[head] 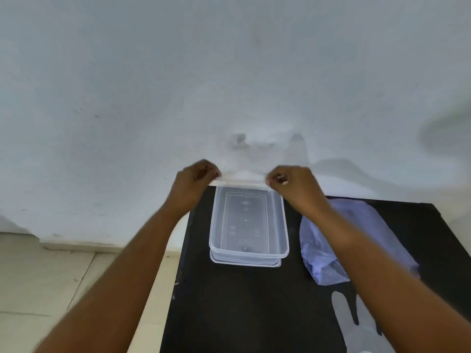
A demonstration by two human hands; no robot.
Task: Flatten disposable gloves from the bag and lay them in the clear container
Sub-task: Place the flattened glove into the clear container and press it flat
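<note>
Now glove [242, 161] hangs stretched in air, cuff edge pinched between left hand [195, 179] and right hand [293, 183], just beyond far end of clear container [284, 225]; long axis crosses container's. Bag [323, 256] right.

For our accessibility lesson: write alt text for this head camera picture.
Two hands, left and right, stretch a clear glove above an empty clear container on a black table. A blue bag and another glove lie to the right.
</note>
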